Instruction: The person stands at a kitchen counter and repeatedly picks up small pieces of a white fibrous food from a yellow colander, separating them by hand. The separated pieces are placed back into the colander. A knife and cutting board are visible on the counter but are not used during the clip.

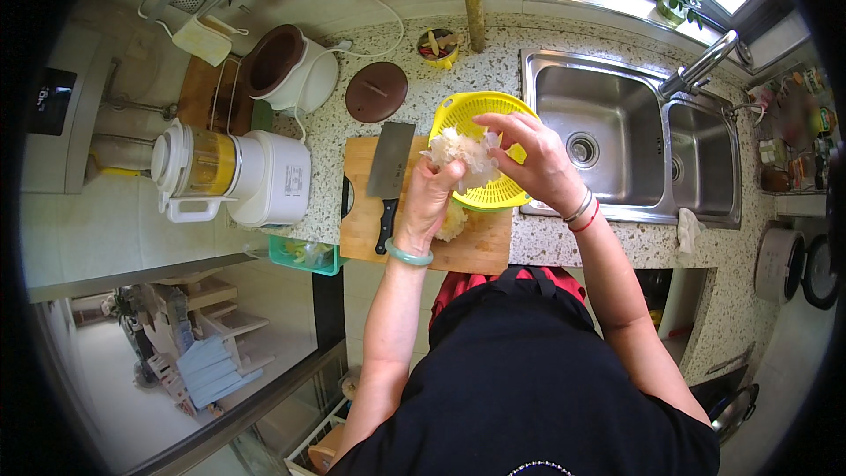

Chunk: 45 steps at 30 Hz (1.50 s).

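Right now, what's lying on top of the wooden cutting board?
A cleaver and a pale frilly piece lie on the cutting board. The left hand and yellow colander cover parts, hiding anything beneath.

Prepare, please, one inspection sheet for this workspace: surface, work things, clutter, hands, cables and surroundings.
Surface: speckled countertop, bearing a wooden cutting board.
Work things: ruffled pale clump held over the yellow colander; pale piece on the board.
Clutter: cleaver lying on the board; brown lid and yellow cup behind.
Hands: left hand grips the clump; right hand beside it, part-open, contact unclear.
Cables: white cable near the brown lid.
Surroundings: double sink at right; white blender at left.
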{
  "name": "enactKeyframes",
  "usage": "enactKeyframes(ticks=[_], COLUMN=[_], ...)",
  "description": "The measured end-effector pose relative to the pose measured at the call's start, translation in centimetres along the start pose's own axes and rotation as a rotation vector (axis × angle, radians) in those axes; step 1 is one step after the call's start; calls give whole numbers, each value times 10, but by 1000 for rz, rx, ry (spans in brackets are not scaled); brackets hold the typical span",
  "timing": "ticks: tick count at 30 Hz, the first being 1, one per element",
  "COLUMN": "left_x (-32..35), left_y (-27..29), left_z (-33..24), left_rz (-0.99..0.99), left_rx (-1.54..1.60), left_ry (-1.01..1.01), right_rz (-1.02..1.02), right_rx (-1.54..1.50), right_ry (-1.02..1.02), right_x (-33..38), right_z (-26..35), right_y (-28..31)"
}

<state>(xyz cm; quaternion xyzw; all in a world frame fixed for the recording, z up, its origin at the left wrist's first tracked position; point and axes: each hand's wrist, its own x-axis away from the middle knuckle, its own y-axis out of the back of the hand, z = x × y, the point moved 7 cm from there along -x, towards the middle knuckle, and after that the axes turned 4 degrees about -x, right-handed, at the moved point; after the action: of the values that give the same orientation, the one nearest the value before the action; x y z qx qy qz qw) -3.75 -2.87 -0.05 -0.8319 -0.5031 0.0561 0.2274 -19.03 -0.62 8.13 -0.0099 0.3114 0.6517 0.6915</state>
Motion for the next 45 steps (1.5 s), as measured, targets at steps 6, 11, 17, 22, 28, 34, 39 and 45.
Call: enactKeyframes(ticks=[6, 11, 17, 22, 28, 34, 39, 45], left_x=[-1, 0, 1, 3, 2, -2, -3, -3], left_y=[1, -2, 1, 0, 6, -10, -11, -9], left_z=[-2, -6, -2, -1, -8, -11, -10, -13], left_rz=[-30, -14, -15, -23, -128, -100, -77, -63], left_rx=[-28, -26, -27, -21, -104, -244, -301, -273], left_ry=[1, -25, 4, 8, -7, -16, -20, -37], right_rz=[2, -18, -12, 16, 100, 316, 356, 286], right_rx=[153, 177, 213, 260, 188, 316, 383, 305], right_ry=[114, 81, 75, 74, 5, -2, -1, -44], right_x=[2, 6, 9, 10, 11, 14, 14, 16], right_z=[-2, -6, -6, -12, -12, -13, -14, -16], right_y=[0, -3, -8, -14, -10, -25, -26, -23])
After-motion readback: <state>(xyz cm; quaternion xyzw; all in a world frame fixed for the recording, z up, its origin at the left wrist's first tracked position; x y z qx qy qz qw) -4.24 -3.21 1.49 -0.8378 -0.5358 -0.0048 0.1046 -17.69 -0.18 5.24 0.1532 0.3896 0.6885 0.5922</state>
